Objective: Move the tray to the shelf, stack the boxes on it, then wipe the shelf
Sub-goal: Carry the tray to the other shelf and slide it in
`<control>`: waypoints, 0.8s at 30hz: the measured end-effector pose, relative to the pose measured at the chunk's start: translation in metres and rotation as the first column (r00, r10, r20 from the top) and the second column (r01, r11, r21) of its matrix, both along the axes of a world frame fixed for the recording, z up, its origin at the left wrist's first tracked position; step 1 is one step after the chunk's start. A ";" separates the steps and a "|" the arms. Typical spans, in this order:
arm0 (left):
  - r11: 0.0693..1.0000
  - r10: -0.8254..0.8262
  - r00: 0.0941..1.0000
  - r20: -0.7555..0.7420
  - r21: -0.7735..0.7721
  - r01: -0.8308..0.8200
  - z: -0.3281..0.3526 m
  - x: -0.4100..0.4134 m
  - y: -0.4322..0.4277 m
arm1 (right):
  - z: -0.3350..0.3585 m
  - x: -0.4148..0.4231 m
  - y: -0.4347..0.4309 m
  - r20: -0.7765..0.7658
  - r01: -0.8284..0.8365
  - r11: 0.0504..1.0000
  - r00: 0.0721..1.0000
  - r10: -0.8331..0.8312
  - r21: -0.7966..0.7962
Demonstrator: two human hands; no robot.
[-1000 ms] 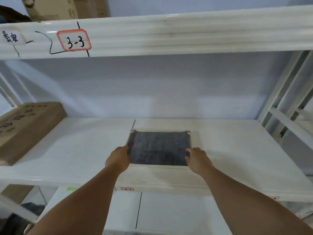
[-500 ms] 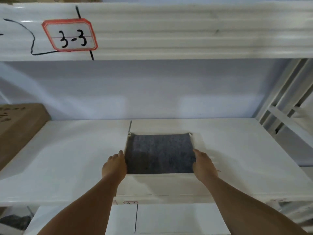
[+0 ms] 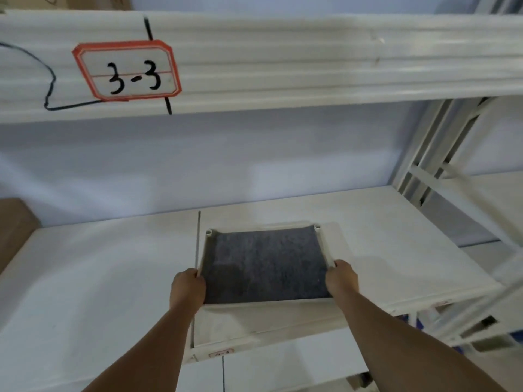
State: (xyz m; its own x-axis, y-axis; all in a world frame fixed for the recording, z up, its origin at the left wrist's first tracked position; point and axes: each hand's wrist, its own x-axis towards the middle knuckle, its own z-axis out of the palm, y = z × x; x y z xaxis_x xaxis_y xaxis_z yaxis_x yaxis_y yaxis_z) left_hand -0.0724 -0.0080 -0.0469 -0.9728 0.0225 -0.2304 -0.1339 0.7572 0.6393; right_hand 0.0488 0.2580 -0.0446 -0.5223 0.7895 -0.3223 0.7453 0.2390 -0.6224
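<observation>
Two bare forearms reach up from the bottom edge, and the left hand (image 3: 187,290) and right hand (image 3: 342,280) each close on a side rail of the flat tray with white tube rails and a dark grey felt bed (image 3: 264,265). The fingers of the left hand wrap the near end of the left rail, curled tight around it; the fingers of the right hand are closed in the same way on the near end of the right rail. The tray lies between the 2 hands on the white board shelf (image 3: 99,278), its near edge just behind the knuckles and its far corners, with 2 open tube ends, beyond the fingertips. Whether its underside rests fully on the board cannot be told. Just left of the left fingers a thin dark seam line (image 3: 197,241) runs away across the shelf. Far to the left of the left hand, a brown cardboard box (image 3: 14,230) sits at the frame edge. Beyond and right of the right fingers stand the white metal uprights of the rack (image 3: 424,165). Above and farthest, the white front beam of the upper shelf (image 3: 311,60) carries a red-bordered label reading 3-3 (image 3: 127,70).
</observation>
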 end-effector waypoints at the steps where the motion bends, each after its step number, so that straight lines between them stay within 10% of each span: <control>1: 1.000 -0.005 1.000 -0.004 0.022 0.005 0.001 -0.001 0.002 | 0.001 0.003 -0.001 -0.013 0.018 1.000 1.000 -0.018 -0.006; 13: 0.947 -0.288 0.957 0.010 0.150 0.284 0.019 0.019 0.056 | 0.017 0.088 0.005 -0.116 0.289 0.957 0.951 -0.286 0.013; 24: 0.706 -0.695 0.719 0.001 0.190 0.682 0.042 0.115 0.154 | 0.032 0.240 0.026 -0.139 0.591 0.802 0.804 -0.578 0.082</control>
